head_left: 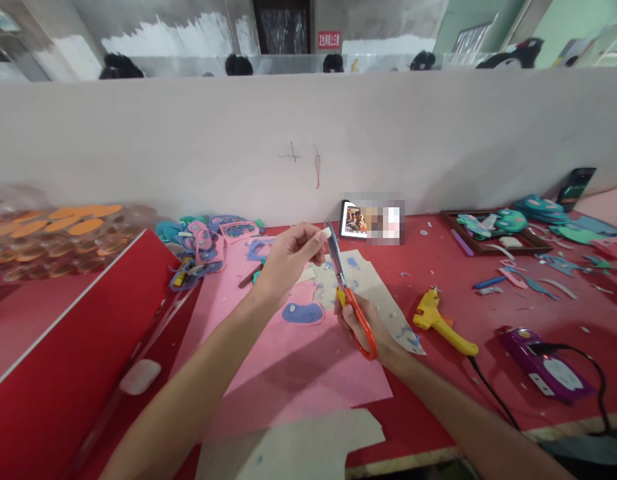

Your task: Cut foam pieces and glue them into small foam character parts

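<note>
My right hand [361, 323] is closed around a pair of scissors [364, 330] with orange and yellow handles; the blades point up and away. My left hand [293, 257] is pinched, with a small white piece [328, 233] showing at the thumb tip, right beside the blades. The blades partly cover its edge, so contact with them is unclear. Under the hands lies a pink sheet [268, 373]. On it rests a blue cut-out with a pink border [302, 313], and a cream sheet with blue marks [373, 283] is behind the scissors.
A yellow glue gun [443, 323] and a purple device with a cable [546, 363] lie at right. Behind them, a brown tray [533, 243] holds cut pieces. Foam scraps [203, 243] are heaped at left beside a red panel [88, 347]. A phone [356, 221] leans by the wall.
</note>
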A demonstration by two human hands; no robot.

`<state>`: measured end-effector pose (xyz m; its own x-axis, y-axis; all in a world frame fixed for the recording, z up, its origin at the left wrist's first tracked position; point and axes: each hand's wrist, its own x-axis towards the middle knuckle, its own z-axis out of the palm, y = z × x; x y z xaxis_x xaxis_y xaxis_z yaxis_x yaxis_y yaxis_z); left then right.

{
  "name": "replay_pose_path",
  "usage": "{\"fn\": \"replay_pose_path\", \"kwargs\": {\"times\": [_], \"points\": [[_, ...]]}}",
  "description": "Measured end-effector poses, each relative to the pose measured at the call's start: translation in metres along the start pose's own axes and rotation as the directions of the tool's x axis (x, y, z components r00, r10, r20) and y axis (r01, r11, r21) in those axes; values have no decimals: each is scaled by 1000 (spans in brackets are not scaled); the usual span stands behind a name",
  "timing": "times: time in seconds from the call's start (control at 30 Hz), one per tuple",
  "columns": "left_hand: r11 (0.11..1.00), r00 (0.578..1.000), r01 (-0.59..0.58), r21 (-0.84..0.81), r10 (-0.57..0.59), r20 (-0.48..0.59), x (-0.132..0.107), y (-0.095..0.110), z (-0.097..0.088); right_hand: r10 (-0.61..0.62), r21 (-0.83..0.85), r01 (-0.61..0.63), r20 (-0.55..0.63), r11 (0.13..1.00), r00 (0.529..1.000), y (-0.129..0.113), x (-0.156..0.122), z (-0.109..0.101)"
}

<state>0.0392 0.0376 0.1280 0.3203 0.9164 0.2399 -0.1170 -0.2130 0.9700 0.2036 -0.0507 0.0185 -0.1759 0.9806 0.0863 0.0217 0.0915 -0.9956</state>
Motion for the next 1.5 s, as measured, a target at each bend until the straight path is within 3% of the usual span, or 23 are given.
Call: {"fn": "replay_pose_path", "kwargs": {"times": [0.33, 0.57, 1.3, 1.5], "points": [[965, 994, 80, -252, -95, -49, -2, -1, 6, -14, -10, 14, 5, 1000, 1000, 7, 1, -1], [932, 986, 132, -338, -157, -50, -4, 6, 7, -22, -35, 22, 2, 999, 1000, 1, 1, -1], [977, 993, 35, -210, -57, -99, -3, 1, 7, -29, -28, 30, 33, 999, 999, 4, 3, -1], [941, 994, 85, -326, -101, -31, -2, 1, 6, 2, 3, -2, 39, 1000, 999, -2, 0, 0]]}}
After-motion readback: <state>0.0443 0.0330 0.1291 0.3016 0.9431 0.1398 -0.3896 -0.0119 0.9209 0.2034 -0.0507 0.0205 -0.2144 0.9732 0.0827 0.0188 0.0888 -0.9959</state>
